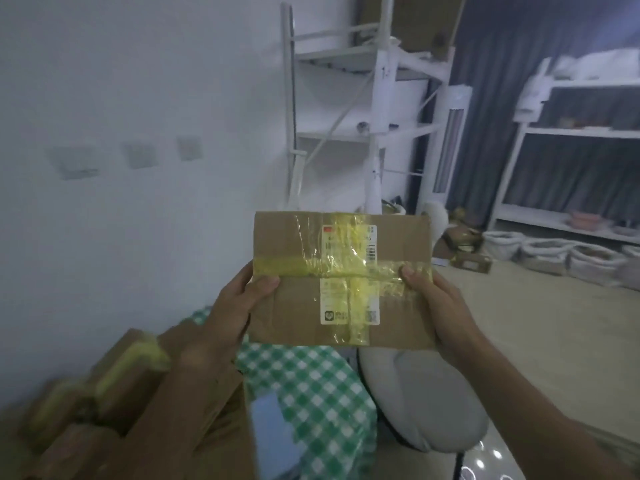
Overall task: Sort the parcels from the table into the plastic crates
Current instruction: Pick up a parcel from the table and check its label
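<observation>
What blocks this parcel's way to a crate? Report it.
Cannot be judged: no plastic crate shows in the head view. Both the left hand and the right hand already grip the taped parcel, held up in the air above the checked cloth, so nothing separates hands from parcel.

Dim overall, with a cool blue-grey cast. No direct light source in view. Glare on the yellow tape (349, 268) of the held cardboard parcel (341, 280), label print partly washed out. Heavy motion blur over the stacked parcels (104, 393) at lower left. Soft focus on the white shelving (377, 98). Wide-angle bending of uprights toward frame edges. Small bright reflections on the floor (485, 459) at bottom right.
</observation>
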